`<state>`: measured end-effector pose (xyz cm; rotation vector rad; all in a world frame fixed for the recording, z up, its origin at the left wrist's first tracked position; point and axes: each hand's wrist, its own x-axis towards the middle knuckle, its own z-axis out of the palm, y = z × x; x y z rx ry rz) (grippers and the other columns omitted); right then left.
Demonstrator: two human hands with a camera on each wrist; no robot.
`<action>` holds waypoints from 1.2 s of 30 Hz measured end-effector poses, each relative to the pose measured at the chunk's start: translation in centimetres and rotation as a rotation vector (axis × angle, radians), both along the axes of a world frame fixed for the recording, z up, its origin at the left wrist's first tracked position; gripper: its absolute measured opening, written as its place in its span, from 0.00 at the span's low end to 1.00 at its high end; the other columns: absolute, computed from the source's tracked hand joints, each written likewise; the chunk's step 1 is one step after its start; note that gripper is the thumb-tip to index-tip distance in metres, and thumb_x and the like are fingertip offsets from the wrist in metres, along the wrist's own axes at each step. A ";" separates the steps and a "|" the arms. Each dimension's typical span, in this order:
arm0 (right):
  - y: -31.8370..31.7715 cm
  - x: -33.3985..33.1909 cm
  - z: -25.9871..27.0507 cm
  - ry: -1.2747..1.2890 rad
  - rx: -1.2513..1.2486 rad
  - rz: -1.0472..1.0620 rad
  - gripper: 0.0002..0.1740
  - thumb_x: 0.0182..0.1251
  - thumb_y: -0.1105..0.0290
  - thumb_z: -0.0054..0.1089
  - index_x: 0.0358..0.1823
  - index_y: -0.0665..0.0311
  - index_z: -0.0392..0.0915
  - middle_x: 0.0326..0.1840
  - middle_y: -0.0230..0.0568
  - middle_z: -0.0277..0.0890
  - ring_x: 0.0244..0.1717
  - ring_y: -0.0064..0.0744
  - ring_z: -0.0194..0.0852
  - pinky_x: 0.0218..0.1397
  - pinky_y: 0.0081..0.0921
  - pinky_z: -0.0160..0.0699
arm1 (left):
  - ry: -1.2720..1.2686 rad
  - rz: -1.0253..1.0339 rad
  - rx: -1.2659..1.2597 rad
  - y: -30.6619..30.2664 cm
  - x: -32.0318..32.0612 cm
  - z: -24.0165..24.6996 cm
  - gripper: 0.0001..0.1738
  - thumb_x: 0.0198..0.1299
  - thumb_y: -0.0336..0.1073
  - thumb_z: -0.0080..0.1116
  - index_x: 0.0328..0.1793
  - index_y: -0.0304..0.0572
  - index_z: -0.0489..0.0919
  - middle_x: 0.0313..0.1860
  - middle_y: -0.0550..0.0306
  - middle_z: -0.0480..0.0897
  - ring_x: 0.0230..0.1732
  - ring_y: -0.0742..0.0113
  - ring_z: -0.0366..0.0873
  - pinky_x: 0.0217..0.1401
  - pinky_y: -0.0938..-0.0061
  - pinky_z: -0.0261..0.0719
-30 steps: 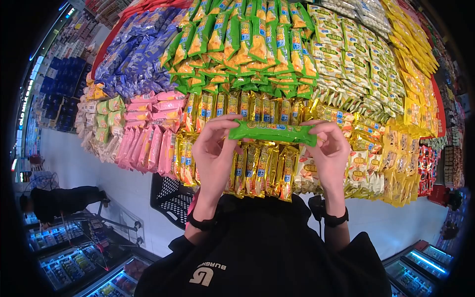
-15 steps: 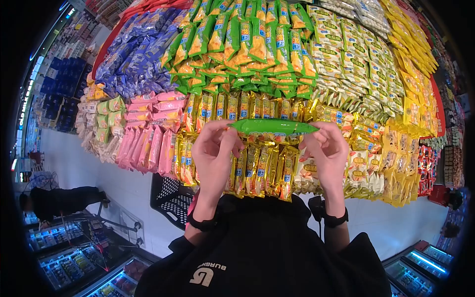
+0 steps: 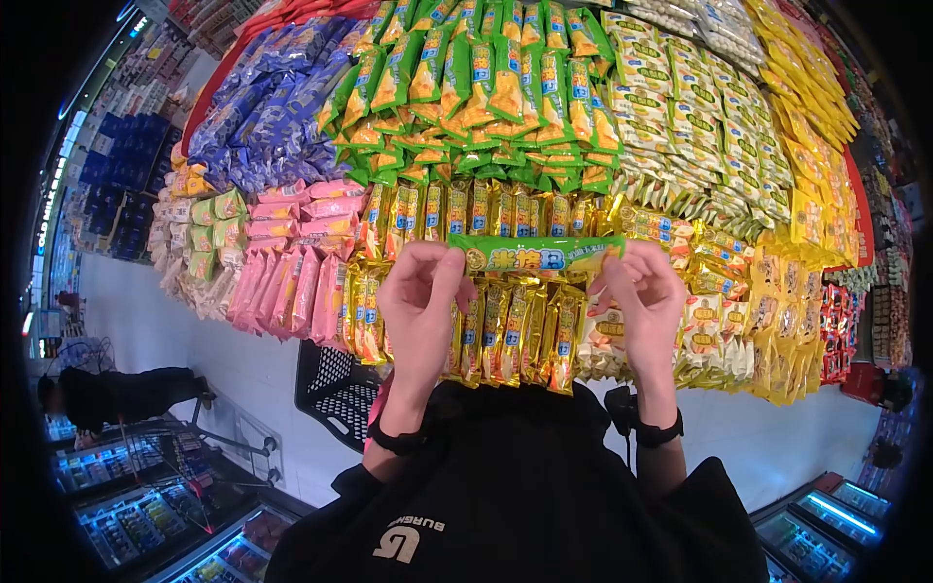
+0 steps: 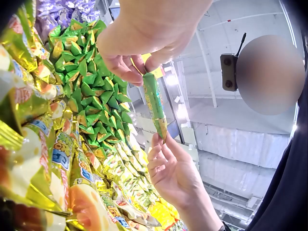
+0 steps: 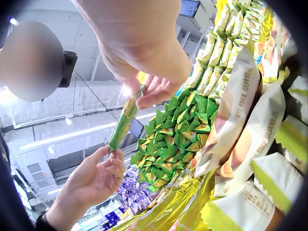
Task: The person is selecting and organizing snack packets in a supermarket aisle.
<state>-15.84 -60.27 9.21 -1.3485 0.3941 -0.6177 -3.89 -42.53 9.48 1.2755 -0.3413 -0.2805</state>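
Note:
A long green snack packet with printed lettering is stretched crosswise before the person's chest, above the display. At its left end the left hand pinches the wrapper between thumb and fingers. The right hand pinches the opposite end in the same way. In the left wrist view the packet spans the space between both hands, and the right wrist view shows the packet slanting between them. Just beneath the held packet lie gold-wrapped snack bars in upright rows.
Similar green packets are heaped behind, flanked by purple packets and white-and-green ones. Pink packets lie left, yellow ones right. A black basket is at lower left, near a person with a cart.
The packet has turned between the fingers: a plain green side showed half a second ago, and large printed lettering faces up now. Both hands keep nearly the same place.

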 end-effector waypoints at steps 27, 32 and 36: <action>0.8 -0.3 0.0 0.002 -0.229 0.022 0.19 0.57 0.89 0.60 0.50 0.69 0.80 0.40 0.33 0.77 0.33 0.12 0.71 0.29 0.12 0.74 | 0.044 0.019 -0.065 0.6 0.2 0.0 0.07 0.70 0.32 0.52 0.39 0.36 0.73 0.49 0.48 0.81 0.32 0.70 0.82 0.26 0.80 0.77; 0.9 -0.2 -0.4 0.001 -0.183 -0.036 0.17 0.56 0.90 0.56 0.45 0.69 0.83 0.40 0.34 0.82 0.25 0.06 0.63 0.29 0.09 0.62 | -0.035 0.070 -0.013 0.7 0.1 0.3 0.10 0.70 0.33 0.50 0.35 0.36 0.73 0.53 0.41 0.81 0.30 0.75 0.79 0.26 0.81 0.77; 1.1 -0.2 -0.2 -0.003 -0.186 -0.043 0.16 0.56 0.89 0.58 0.45 0.70 0.83 0.37 0.32 0.82 0.24 0.06 0.61 0.28 0.09 0.61 | -0.024 0.042 -0.080 1.2 0.1 0.1 0.08 0.70 0.32 0.52 0.36 0.36 0.74 0.51 0.44 0.82 0.29 0.71 0.80 0.27 0.79 0.79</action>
